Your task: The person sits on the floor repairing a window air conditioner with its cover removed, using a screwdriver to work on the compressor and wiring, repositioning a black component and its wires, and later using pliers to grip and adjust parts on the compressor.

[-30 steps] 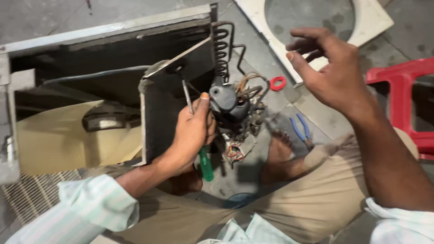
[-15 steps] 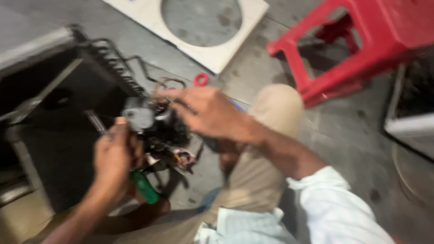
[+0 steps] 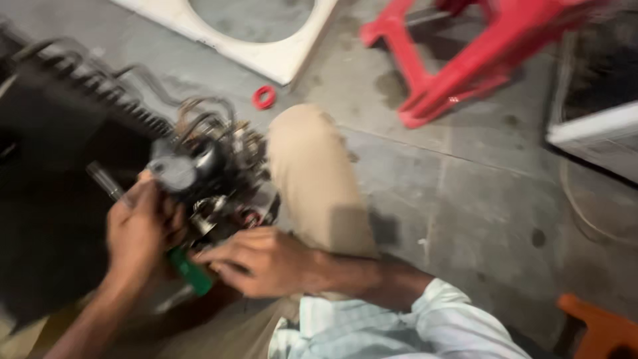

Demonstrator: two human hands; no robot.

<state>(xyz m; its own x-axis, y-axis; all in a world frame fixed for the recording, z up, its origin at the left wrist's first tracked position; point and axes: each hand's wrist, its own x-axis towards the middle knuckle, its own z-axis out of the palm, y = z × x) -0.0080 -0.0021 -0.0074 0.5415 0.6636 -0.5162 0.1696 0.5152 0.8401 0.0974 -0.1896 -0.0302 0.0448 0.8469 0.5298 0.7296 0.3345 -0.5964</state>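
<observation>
The view is blurred by motion. My left hand (image 3: 141,229) grips a screwdriver with a green handle (image 3: 191,272) and a metal shaft (image 3: 106,181), held against a dark compressor (image 3: 199,169) with wires and copper tubes. My right hand (image 3: 262,260) rests low beside the compressor, fingertips touching the green handle; whether it holds anything I cannot tell. My knee in beige trousers (image 3: 312,179) lies just right of the compressor.
A black metal housing (image 3: 53,173) fills the left. A white panel with a round hole (image 3: 266,40) lies at the top, a small red ring (image 3: 264,97) below it. A red plastic stool (image 3: 478,53) stands upper right, an orange object (image 3: 598,326) lower right, a white casing (image 3: 591,126) at right.
My right hand has come down from above the compressor to its lower side by the green handle. The camera has swung to the right, showing more floor and the stool.
</observation>
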